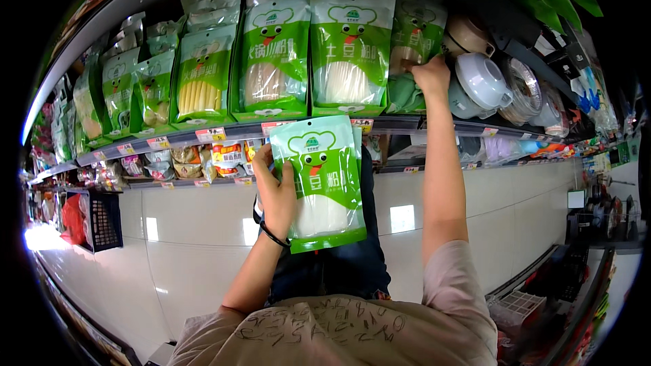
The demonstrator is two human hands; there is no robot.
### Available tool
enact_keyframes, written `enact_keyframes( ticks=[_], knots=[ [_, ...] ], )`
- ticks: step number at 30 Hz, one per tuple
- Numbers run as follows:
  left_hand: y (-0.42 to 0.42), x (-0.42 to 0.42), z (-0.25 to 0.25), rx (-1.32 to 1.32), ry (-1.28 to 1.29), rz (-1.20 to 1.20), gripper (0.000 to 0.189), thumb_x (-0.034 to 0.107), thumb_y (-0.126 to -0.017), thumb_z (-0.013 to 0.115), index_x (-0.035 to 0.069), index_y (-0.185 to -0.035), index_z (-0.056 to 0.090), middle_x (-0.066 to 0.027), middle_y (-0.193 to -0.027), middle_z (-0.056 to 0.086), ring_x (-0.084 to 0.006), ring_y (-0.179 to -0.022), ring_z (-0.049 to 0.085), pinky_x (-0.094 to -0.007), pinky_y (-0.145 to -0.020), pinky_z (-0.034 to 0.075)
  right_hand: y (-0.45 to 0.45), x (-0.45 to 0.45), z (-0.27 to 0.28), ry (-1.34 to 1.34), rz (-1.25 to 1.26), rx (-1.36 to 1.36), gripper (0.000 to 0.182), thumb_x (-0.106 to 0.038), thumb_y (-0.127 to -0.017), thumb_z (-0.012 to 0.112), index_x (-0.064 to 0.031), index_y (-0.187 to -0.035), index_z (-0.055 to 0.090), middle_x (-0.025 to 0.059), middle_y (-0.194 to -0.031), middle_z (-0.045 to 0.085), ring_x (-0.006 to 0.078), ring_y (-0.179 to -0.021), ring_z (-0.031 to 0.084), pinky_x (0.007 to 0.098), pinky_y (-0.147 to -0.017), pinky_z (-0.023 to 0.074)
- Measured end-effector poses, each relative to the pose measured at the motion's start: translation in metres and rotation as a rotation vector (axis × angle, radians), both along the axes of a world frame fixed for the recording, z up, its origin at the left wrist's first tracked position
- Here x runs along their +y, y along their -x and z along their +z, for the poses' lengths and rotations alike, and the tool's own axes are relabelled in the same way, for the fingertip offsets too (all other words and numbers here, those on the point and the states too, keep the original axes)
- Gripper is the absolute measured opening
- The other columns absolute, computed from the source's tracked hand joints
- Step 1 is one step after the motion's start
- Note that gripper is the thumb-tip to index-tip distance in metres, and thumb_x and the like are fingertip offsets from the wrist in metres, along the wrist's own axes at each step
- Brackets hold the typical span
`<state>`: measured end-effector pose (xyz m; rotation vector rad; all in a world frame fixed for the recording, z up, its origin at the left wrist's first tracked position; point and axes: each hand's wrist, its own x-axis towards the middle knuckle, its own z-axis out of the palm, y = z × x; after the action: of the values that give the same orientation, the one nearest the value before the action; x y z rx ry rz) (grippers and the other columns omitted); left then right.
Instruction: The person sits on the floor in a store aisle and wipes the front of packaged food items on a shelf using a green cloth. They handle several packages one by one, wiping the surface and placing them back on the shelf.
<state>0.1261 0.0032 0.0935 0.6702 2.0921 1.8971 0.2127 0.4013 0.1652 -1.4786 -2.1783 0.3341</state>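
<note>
My left hand (278, 201) holds a green and silver pouch of white noodles (321, 188) upright by its left edge, in front of my legs. The edge of a second pouch (358, 137) shows behind it. My right hand (433, 79) reaches out to the shelf, at the lower right of a shaded green noodle pouch (414, 28). Its fingers are partly hidden, so whether they grip that pouch is unclear. Just left of it stands a white noodle pouch (351, 56), and a brownish noodle pouch (274, 53) comes after that.
Plastic bowls (480, 79) and clear lidded containers (521, 86) sit right of my right hand. The shelf edge (244, 129) carries price tags. Smaller packets (226, 157) fill a lower shelf. A dark crate (104, 218) stands on the tiled floor (193, 218) at left.
</note>
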Motion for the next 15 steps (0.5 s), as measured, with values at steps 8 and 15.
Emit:
enact_keyframes(
  ticks=[8,15],
  knots=[
    [0.009,0.003,0.000,0.087,0.057,-0.044,0.051,-0.003,-0.093,0.063,0.001,-0.140,0.042,-0.0166,-0.133,0.050,-0.0275,-0.124,0.052,-0.0382,-0.106,0.045,0.004,-0.005,-0.018,-0.081,-0.070,-0.002,0.102,-0.047,-0.070,0.085,0.0208,-0.130,0.039,0.0346,-0.108,0.066,0.0427,-0.112,0.063,0.0440,-0.095,0.0539],
    [0.001,-0.006,0.001,0.099,0.072,-0.024,0.064,0.000,-0.093,0.065,-0.001,-0.148,0.033,-0.0184,-0.142,0.041,-0.0311,-0.132,0.049,-0.0409,-0.108,0.044,-0.003,-0.008,0.015,0.102,0.175,0.051,0.074,-0.049,-0.065,0.089,-0.0009,-0.117,0.070,0.0220,-0.113,0.073,0.0344,-0.107,0.070,0.0392,-0.093,0.0539]
  ],
)
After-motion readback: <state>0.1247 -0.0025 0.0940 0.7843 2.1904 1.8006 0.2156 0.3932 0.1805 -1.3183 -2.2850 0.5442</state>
